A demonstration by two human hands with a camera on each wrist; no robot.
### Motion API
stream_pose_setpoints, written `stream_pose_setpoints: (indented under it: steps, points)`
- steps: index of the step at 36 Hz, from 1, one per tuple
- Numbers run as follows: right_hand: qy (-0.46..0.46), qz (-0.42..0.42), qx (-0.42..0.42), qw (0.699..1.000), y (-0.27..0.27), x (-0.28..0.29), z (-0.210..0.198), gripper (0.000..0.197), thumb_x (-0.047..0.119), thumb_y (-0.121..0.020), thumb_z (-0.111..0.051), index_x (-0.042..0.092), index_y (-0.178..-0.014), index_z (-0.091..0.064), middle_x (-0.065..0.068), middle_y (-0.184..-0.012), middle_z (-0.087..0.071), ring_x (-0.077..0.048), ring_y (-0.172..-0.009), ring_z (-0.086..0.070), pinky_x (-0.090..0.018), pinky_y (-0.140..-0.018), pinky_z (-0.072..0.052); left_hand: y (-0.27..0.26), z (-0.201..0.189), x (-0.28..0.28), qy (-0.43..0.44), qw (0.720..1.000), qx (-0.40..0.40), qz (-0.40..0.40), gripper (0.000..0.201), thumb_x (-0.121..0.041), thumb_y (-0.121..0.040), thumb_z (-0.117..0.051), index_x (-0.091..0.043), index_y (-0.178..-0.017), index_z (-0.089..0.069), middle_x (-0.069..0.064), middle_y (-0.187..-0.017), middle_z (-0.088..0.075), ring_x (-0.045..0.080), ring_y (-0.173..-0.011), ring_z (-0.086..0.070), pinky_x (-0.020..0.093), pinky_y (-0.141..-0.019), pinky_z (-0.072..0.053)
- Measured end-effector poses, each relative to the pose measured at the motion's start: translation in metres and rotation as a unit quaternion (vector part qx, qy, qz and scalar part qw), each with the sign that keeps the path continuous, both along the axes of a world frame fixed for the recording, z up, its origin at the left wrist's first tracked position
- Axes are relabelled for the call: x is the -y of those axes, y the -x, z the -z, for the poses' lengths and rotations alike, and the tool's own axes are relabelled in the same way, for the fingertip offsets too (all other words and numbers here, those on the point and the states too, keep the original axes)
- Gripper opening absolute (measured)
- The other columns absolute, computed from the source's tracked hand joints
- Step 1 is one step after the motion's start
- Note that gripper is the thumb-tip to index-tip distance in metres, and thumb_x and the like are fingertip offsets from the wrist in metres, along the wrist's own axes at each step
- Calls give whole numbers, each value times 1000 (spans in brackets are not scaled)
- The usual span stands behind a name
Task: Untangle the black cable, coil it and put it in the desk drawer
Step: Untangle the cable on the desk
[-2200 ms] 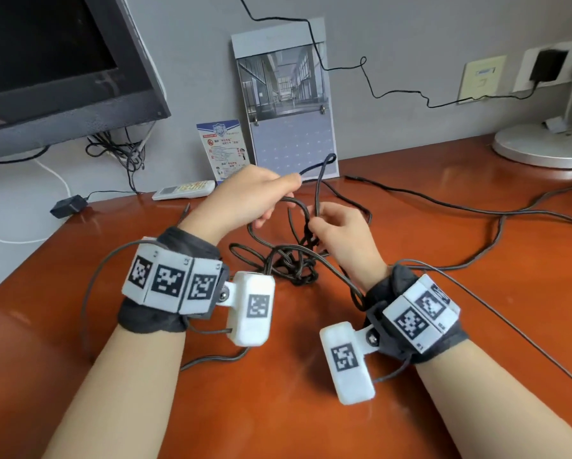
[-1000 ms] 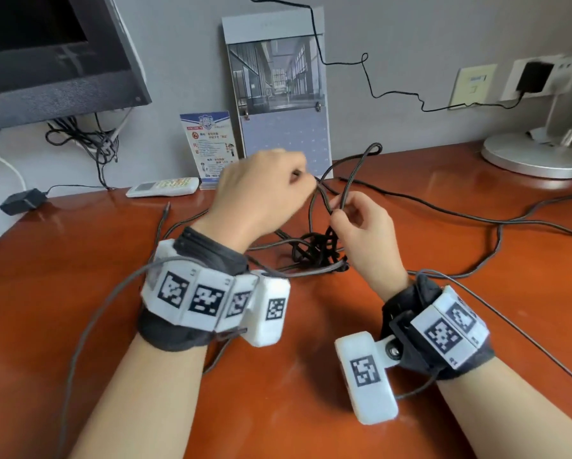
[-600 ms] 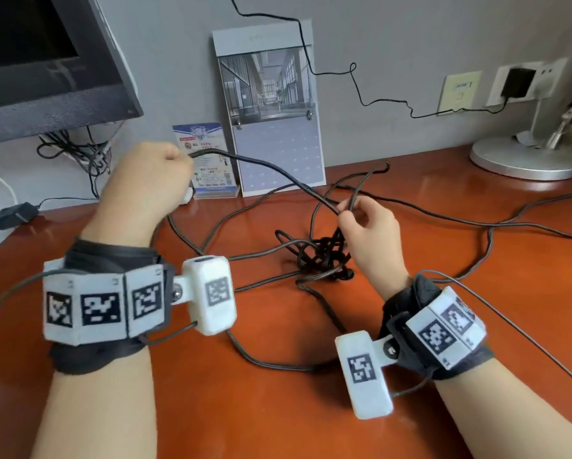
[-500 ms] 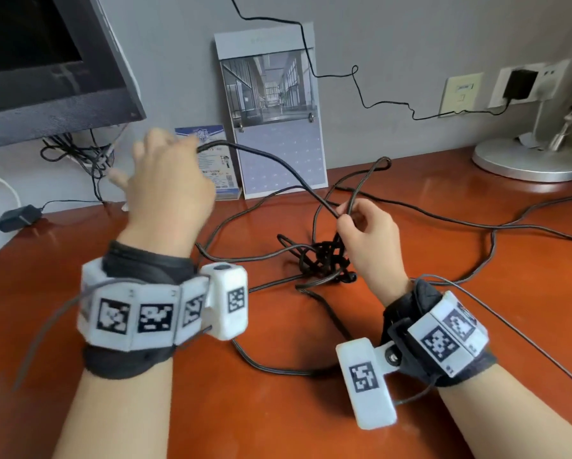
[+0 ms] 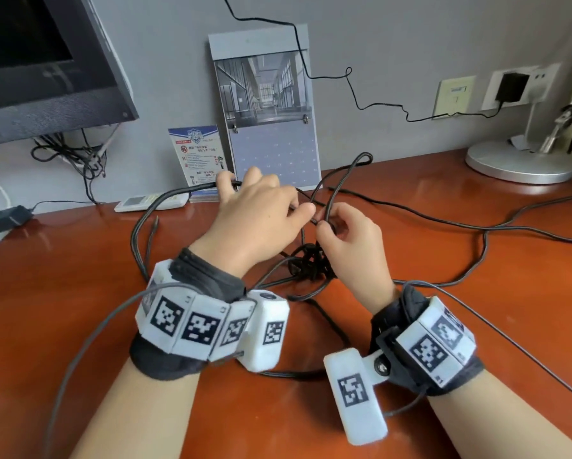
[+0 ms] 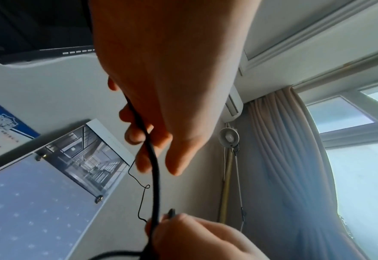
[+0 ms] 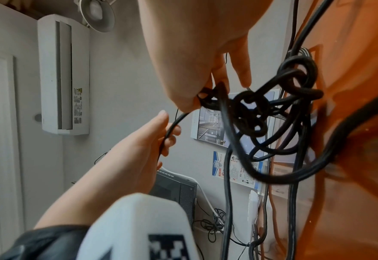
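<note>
knot (image 5: 307, 265): partly hidden behind the right hand (image 5: 354, 246)
cable (image 5: 526, 231): runs off the head view's right edge
left fingertips (image 5: 226, 180): curl hidden from the head view
card (image 5: 200, 157): print too small to read

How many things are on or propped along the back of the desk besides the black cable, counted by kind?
Remote control: 1
Blue and white leaflet: 1
Calendar: 1
Lamp base: 1
Black power adapter: 1
Total: 5
</note>
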State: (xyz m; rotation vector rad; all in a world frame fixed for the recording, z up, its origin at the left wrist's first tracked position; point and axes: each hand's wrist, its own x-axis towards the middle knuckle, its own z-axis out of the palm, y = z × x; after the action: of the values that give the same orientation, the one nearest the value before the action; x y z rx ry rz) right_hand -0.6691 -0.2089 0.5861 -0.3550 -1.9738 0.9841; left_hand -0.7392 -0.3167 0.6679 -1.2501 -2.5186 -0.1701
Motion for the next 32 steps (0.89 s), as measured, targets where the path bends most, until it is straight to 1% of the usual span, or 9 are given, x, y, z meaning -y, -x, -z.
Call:
stream_pose_setpoints:
  steps: [3, 9, 13, 16, 19, 23, 26, 29, 32]
  points:
    - [2, 13, 16, 1000, -1, 1, 0, 18, 14, -85, -54, 11, -69, -46, 5, -61, -45, -11, -60, -42, -29, -59, -34, 4, -1, 1, -34, 999, -15, -17, 38, -49, -97, -34, -24, -100, -62, -5, -97, -41, 20, -118, -32, 44, -102, -13]
    - [34, 41, 20, 998, -3, -8, -1, 13, 17, -84, -52, 7, -81, -59, -5, -70, -59, -25, -70, -54, -42, -68, -46, 15, -20, 17, -212, 968, -67, -111, 26, -37, -89, -47, -21, -86, -67, -1, -95, -49, 24, -111, -37, 38, -81, -18]
    - [24, 34, 34, 999, -5, -7, -3, 11, 18, -84, -52, 12, -81, -61, 0, -74, -63, -21, -71, -58, -39, -68, -50, 22, -31, 35, -267, 948, -75, -155, 25, -38, -88, -51, -21, -89, -70, 0, -98, -51, 26, -114, -37, 43, -92, -22]
    - [36, 51, 42, 997, -4, -12, -3, 10, 19, -84, -54, 17, -82, -63, 4, -73, -65, -19, -73, -61, -38, -70, -51, 37, -40, 55, -317, 921, -95, -205, 35, -41, -86, -47, -16, -93, -70, 10, -101, -55, 32, -115, -40, 49, -92, -28]
    - [55, 30, 46, 997, -5, -16, -4, 13, 16, -84, -55, 24, -82, -65, 13, -67, -62, -4, -66, -59, -25, -67, -49, 52, -46, 76, -383, 897, -68, -210, 36, -46, -77, -39, -19, -68, -61, 4, -83, -43, 37, -104, -50, 56, -87, -38]
    - [62, -1, 35, 997, -4, -11, -4, 14, 9, -86, -53, 18, -85, -64, 16, -67, -58, 1, -62, -53, -12, -62, -40, 54, -41, 80, -322, 914, -47, -241, 35, -40, -81, -35, -16, -66, -55, 10, -79, -40, 41, -99, -50, 58, -82, -39]
    - [74, 0, 26, 997, -4, -11, -3, 14, 7, -86, -52, 16, -86, -64, 15, -67, -58, 0, -61, -53, -12, -62, -40, 53, -35, 75, -248, 933, -72, -252, 30, -21, -90, -40, -5, -87, -66, 21, -96, -48, 41, -114, -38, 56, -98, -28]
    - [71, -6, 24, 997, -5, -9, -2, 14, 7, -85, -53, 15, -85, -64, 13, -66, -58, 2, -60, -52, -11, -60, -40, 38, -28, 57, -209, 955, -114, -176, 23, -9, -84, -49, -20, -94, -67, 10, -113, -55, 32, -121, -35, 58, -106, -18]
    - [54, -14, 30, 998, -5, -5, -2, 13, 7, -84, -53, 13, -85, -64, 13, -69, -57, 0, -64, -53, -13, -62, -41, 13, -19, 28, -138, 986, -79, -51, 25, -16, -88, -50, -29, -101, -67, -2, -114, -61, 22, -123, -38, 55, -112, -1]
